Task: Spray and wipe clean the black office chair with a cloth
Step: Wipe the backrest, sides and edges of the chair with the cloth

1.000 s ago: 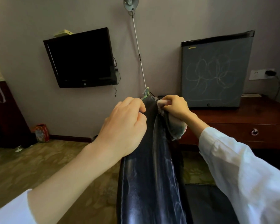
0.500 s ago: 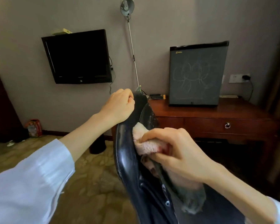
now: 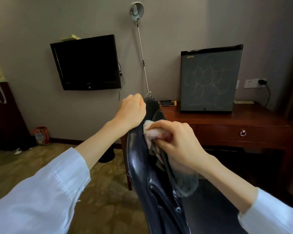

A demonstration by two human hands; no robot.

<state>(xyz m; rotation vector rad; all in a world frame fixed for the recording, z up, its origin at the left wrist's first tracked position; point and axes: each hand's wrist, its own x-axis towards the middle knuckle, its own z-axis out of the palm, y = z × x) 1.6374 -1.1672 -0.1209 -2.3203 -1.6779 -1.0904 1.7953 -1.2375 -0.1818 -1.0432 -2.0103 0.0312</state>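
Head view, forward and down along a chair back.

Far left: dark cabinet (image 3: 5, 115) against the wall, pale bag straps hanging on its front. Red packet (image 3: 41, 135) on the carpet (image 3: 24, 166) at the foot of the wall. TV (image 3: 86, 63) mounted on the wall, screen dark, something flat and pale on its top edge.

White left sleeve (image 3: 41, 196) enters from lower left, forearm bare. Left hand (image 3: 130, 112) at the top of the chair (image 3: 142, 166), fingers curled over the upper edge of the backrest, gripping it. Behind it, a thin rod (image 3: 143, 61) runs down the wall from a round fitting (image 3: 136, 9).

Chair: black, glossy, seen nearly edge-on. The backrest rises from bottom centre of frame up to the left hand, near the left end of the bench (image 3: 227, 119).

Cloth (image 3: 152, 132): bunched, pale pink at the top, pressed on the backrest's front face just below the left hand. A greyer tail hangs down under the wrist. Right hand (image 3: 178, 142) closed round the cloth, knuckles up, fingers tucked in.

Bench: reddish wood, one drawer with a ring pull (image 3: 242, 133). Mini fridge (image 3: 210, 78) on top, faint scribbles on its door. Small dark item (image 3: 166, 102) just left of it. Socket (image 3: 251, 83) on the wall right of the fridge, with a plug in it. White right sleeve (image 3: 269, 217) at lower right.
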